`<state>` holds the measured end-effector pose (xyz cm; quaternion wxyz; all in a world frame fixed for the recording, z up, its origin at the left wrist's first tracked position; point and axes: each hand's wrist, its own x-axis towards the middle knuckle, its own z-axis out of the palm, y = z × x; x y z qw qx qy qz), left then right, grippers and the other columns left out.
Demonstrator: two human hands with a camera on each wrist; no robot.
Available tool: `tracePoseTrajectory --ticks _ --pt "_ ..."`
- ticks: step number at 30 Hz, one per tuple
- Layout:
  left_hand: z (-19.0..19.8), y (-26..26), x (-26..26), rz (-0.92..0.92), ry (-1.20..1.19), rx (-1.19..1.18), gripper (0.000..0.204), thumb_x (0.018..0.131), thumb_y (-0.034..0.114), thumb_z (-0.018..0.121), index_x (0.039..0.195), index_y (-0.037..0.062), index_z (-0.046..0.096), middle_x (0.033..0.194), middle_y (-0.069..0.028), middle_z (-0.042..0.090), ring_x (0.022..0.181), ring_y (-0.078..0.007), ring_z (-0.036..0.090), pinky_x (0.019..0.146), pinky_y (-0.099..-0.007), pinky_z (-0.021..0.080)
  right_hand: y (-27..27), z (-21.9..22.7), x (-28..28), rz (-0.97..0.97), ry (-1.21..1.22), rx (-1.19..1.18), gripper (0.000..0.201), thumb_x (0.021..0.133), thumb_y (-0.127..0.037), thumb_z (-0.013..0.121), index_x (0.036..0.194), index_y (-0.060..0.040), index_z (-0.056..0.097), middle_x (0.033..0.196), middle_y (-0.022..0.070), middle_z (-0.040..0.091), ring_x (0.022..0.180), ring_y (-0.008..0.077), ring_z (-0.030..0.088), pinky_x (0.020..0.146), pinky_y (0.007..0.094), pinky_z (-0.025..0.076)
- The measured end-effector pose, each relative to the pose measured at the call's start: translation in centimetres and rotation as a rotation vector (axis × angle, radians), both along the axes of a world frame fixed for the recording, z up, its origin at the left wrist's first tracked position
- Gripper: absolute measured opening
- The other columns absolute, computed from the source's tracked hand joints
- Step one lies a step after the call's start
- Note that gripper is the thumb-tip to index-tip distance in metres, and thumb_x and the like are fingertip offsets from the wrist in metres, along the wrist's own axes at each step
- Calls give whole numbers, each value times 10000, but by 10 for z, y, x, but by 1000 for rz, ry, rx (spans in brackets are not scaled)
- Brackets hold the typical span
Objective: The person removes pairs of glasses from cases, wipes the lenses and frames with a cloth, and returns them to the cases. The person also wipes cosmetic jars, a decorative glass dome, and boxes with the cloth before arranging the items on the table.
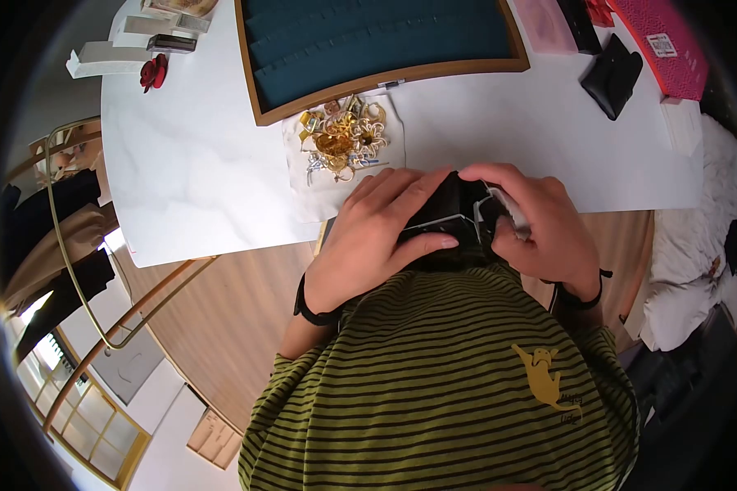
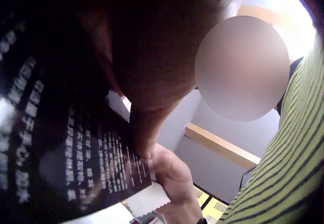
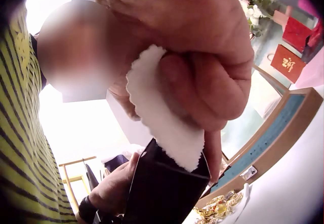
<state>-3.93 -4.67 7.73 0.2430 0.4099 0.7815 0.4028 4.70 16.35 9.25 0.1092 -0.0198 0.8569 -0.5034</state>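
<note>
My left grip [image 1: 375, 237] clasps a black box [image 3: 164, 193], its white print [image 2: 109, 158] too blurred to read; my right grip [image 1: 544, 225] pinches scalloped white cloth [image 3: 154, 102]

One teal-lined wooden tray [image 1: 385, 41] has one white cloth [image 1: 395, 123] at its near side. Right of it: one black pouch [image 1: 612, 75], one magenta box [image 1: 681, 61]; left: one red rose [image 1: 153, 72].

black box [image 3: 164, 198]: glossy, smooth | cloth [image 3: 161, 110]: matt | tray frame [image 1: 467, 69]: wood | jewellery [image 1: 336, 146]: shiny, metallic
</note>
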Motion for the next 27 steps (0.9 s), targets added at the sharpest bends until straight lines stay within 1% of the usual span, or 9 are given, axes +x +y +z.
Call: tracePoseTrajectory --ticks 4,7,9,12,16,19,21,23,27 --pt "1 3 0 48 -123 69 669 720 258 764 1284 15 499 1056 -154 594 948 -292 586 850 -354 454 -7 -10 -5 -153 316 -97 433 748 -57 625 1175 -52 554 795 118 649 693 218 661 640 270 498" --pt "6 7 1 60 -135 155 693 723 249 768 1308 20 474 1081 -148 593 959 -265 590 842 -344 455 -2 2 -2 -288 240 -225 404 758 -101 665 1147 -34 579 863 125 678 817 189 677 729 254 506" --pt "11 13 2 65 -190 364 627 718 218 772 1260 58 500 1052 -162 564 959 -330 575 830 -364 477 5 0 1 -352 288 -287 344 747 -98 701 1062 5 607 835 97 671 779 138 652 695 244 492" --pt "13 29 5 -9 -68 560 555 699 176 777 1197 83 550 1078 -160 545 920 -317 596 761 -354 510 -3 16 4 -743 318 -365 146 791 -61 684 884 31 619 694 -10 566 639 26 472 579 172 386" --pt "13 40 9 -91 4 542 515 669 137 810 1116 32 577 1094 -209 560 948 -327 592 789 -366 484 -1 18 -7 -768 417 -458 279 774 -18 700 665 -44 445 586 -53 364 593 22 333 512 191 272" --pt "8 44 7 -44 63 522 512 666 146 812 1106 30 576 1082 -209 561 938 -321 594 783 -362 485 8 13 -2 -718 560 -272 389 715 26 716 612 -70 354 582 -42 372 591 34 331 509 195 271" --pt "11 44 7 -12 56 466 526 656 150 817 1103 22 571 1096 -199 563 963 -326 583 806 -364 475 14 18 1 -601 629 -394 262 673 29 726 612 -32 479 557 -22 399 542 61 383 484 223 311" --pt "7 49 2 37 84 474 537 662 111 805 1123 31 542 1112 -179 516 898 -330 584 736 -362 504 15 32 4 -386 606 -53 142 655 -21 751 743 -12 640 553 1 454 495 122 458 458 257 349" --pt "6 58 3 33 72 474 495 706 84 773 1127 15 520 1134 -187 508 979 -351 569 798 -370 500 27 17 7 -168 631 111 300 629 -139 797 910 -86 709 735 57 622 517 197 537 473 281 419"
